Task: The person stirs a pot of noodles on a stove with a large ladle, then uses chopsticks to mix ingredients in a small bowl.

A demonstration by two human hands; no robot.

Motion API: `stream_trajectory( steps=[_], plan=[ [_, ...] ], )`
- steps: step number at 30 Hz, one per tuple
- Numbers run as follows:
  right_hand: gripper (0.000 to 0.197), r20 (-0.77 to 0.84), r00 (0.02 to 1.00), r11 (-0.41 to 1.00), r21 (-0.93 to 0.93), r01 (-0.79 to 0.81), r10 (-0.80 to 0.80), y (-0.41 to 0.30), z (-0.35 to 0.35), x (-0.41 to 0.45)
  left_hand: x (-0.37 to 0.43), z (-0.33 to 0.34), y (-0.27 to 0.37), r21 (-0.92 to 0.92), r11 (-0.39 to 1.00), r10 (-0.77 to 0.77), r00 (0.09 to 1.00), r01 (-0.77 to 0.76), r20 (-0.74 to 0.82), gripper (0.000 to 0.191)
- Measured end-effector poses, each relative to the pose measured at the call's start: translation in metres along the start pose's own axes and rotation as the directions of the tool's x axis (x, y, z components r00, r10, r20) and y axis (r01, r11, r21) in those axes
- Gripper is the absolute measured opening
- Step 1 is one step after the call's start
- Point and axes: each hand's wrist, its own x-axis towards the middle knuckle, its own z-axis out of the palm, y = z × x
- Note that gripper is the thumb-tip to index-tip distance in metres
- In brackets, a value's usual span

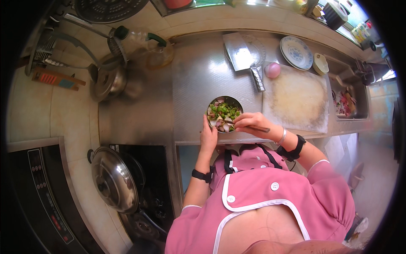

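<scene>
A round metal bowl (234, 101) stands near the front edge of the steel counter. Chopped green peppers (224, 110) and pale pink-white onion pieces (225, 127) fill it. My left hand (209, 136) grips the bowl's left side, thumb by the rim. In my right hand (253, 122) is a pair of chopsticks (259, 128), their tips down among the pieces. Behind the bowl lies a cleaver (238, 54), its blade on a glass lid or plate (258, 46). A peeled purple onion (272, 70) rests on the back left corner of the stained cutting board (296, 95).
Patterned plates (296, 53) and small dishes (321, 63) stand behind the board. Scraps (345, 103) lie in the sink (361, 109) at right. At left are an oil jug (139, 41), a lidded metal pot (109, 81) and a covered wok (115, 181) on the black stove (155, 177).
</scene>
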Motion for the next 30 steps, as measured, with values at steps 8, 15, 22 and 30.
stream_trajectory(
  steps=[8, 15, 22, 30],
  plan=[
    [0.009, -0.133, 0.991, 0.998, -0.053, -0.025, 0.018, 0.032, 0.011, 0.0, 0.004, -0.005, 0.008, 0.023, 1.0, 0.015, 1.0, -0.015, 0.015, 0.068],
    [0.01, -0.224, 0.974, 0.993, -0.12, -0.008, -0.02, 0.011, -0.017, 0.009, 0.014, -0.006, -0.004, -0.044, 0.992, 0.114, 0.993, -0.116, -0.026, 0.064],
    [0.011, -0.236, 0.97, 0.988, -0.121, -0.091, 0.06, 0.047, -0.012, 0.018, -0.009, 0.009, 0.007, 0.003, 0.999, 0.034, 0.998, -0.034, -0.059, 0.068],
    [0.012, -0.121, 0.993, 1.0, -0.006, 0.006, -0.007, 0.029, -0.017, 0.007, -0.007, 0.001, 0.007, -0.068, 0.998, -0.008, 1.0, 0.008, 0.008, 0.069]
  ],
)
